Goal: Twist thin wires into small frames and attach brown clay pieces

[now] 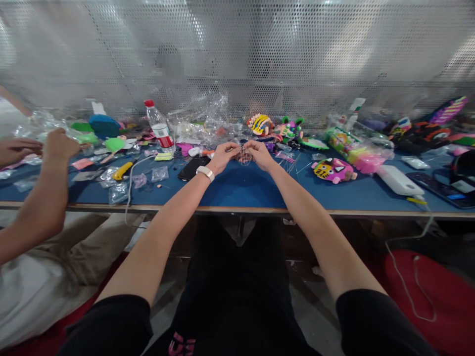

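Observation:
Over the middle of the blue table, a small round frame of thin wire (pixel 245 157) hangs between my two hands. My left hand (pixel 225 155) pinches its upper left side, fingers closed. On the other side my right hand (pixel 260 153) is closed on the frame's upper right. Exactly which wires the fingertips press is too small to make out. Beside my left wrist lies a dark flat phone-like object (pixel 192 168). Loose thin wires (pixel 296 165) are spread to the right of my right hand.
Along the back stand colourful foam animals (pixel 261 124), crumpled clear plastic bags (pixel 208 121) and a red-capped bottle (pixel 160 127). A pink foam figure (pixel 334 170), white power bank (pixel 399 181) and phone (pixel 441 188) lie right. Left are a yellow cutter (pixel 122 170) and a co-worker's hands (pixel 61 143).

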Action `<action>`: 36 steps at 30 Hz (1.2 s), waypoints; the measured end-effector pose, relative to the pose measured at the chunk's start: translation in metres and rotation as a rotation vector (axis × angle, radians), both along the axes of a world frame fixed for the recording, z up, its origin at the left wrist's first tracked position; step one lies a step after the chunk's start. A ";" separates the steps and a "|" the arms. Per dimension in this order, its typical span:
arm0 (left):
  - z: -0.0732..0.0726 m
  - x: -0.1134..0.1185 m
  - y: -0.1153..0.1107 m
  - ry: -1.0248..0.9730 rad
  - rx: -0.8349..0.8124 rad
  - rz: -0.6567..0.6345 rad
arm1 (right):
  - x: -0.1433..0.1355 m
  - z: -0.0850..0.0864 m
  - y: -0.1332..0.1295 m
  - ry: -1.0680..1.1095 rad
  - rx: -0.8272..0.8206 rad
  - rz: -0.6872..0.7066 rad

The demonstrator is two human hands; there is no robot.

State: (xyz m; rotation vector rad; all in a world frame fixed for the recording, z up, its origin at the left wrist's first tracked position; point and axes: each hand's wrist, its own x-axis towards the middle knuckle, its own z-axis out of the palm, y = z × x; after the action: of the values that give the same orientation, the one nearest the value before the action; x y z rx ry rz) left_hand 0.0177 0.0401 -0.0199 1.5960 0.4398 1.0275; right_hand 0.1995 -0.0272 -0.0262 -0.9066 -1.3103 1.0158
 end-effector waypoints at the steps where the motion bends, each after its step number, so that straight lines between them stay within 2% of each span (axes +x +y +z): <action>1: 0.001 0.000 0.000 -0.004 -0.008 -0.004 | 0.001 0.000 0.000 0.021 -0.001 0.029; 6: 0.003 -0.003 0.000 -0.028 -0.080 -0.011 | 0.004 0.001 -0.002 0.061 0.031 0.128; 20: 0.006 -0.007 -0.006 -0.145 -0.227 -0.170 | 0.002 -0.002 0.005 0.059 0.073 0.108; 29: 0.010 -0.008 -0.010 -0.140 -0.206 -0.177 | 0.003 -0.002 0.008 0.058 0.080 0.112; 36: 0.006 -0.008 -0.005 -0.137 -0.187 -0.172 | -0.001 0.004 0.001 0.007 0.049 0.083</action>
State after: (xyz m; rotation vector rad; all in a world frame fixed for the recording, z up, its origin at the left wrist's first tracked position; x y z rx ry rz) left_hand 0.0101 0.0347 -0.0141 1.3626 0.2913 0.9299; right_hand 0.1989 -0.0266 -0.0226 -0.8169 -1.3710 1.0460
